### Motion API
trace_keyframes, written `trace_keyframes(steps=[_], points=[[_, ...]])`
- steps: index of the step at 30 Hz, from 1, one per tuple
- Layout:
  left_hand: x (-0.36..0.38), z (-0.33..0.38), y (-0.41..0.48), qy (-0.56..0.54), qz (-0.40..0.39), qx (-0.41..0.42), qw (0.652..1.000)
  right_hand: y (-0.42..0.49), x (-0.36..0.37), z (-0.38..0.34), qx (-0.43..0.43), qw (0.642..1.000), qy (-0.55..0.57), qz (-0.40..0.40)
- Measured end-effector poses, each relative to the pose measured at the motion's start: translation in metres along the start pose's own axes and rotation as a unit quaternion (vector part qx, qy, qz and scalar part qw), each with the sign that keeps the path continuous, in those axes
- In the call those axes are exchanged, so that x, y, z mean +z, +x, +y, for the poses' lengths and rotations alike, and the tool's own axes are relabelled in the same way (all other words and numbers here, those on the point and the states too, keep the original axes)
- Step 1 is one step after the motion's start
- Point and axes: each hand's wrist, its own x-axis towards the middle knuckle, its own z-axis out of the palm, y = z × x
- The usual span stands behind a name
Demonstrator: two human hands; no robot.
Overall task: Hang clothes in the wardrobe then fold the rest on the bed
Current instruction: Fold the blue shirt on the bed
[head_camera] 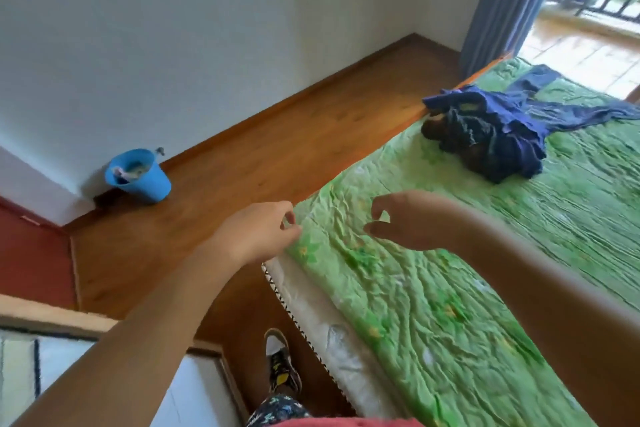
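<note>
Head view: we hold left hand [256, 232] and right hand [412, 220] over the bed [450, 305], each grip loosely curled, empty; clothes [491, 135] lie well apart

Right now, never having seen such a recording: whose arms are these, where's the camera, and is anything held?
No machine here: a person wears one camera on the head, looking forward and down, so both arms are their own. The left hand is at the edge of the green-sheeted bed, fingers curled; whether they pinch the sheet I cannot tell. The right hand hovers over the sheet, loosely curled, holding nothing. Farther up the bed lies a heap of dark blue clothes. A blue bucket stands on the wooden floor.
</note>
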Motion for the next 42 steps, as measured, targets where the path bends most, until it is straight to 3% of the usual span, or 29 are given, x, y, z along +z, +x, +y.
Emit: trace_keyframes(steps=[9, 19, 24, 35, 42], points=[[-0.073, -0.083, 0.130, 0.058, -0.040, 0.124, 0.990, 0.107, -0.027, -0.050, 0.130, 0.990, 0.050, 0.017], [-0.122, -0.154, 0.191, 0.071, -0.025, 0.119, 0.990, 0.203, -0.059, -0.084, 0.114, 0.988, 0.070, 0.079], [-0.141, -0.212, 0.234, 0.065, -0.029, 0.118, 0.990, 0.261, -0.072, -0.109, 0.119, 0.987, 0.095, 0.042], [-0.229, -0.394, 0.411, 0.076, -0.005, 0.191, 0.979, 0.522, -0.134, -0.217, 0.165, 0.978, 0.123, 0.006], [-0.292, -0.457, 0.501, 0.105, 0.008, 0.218, 0.970, 0.637, -0.180, -0.242, 0.189, 0.971, 0.134, 0.052]])
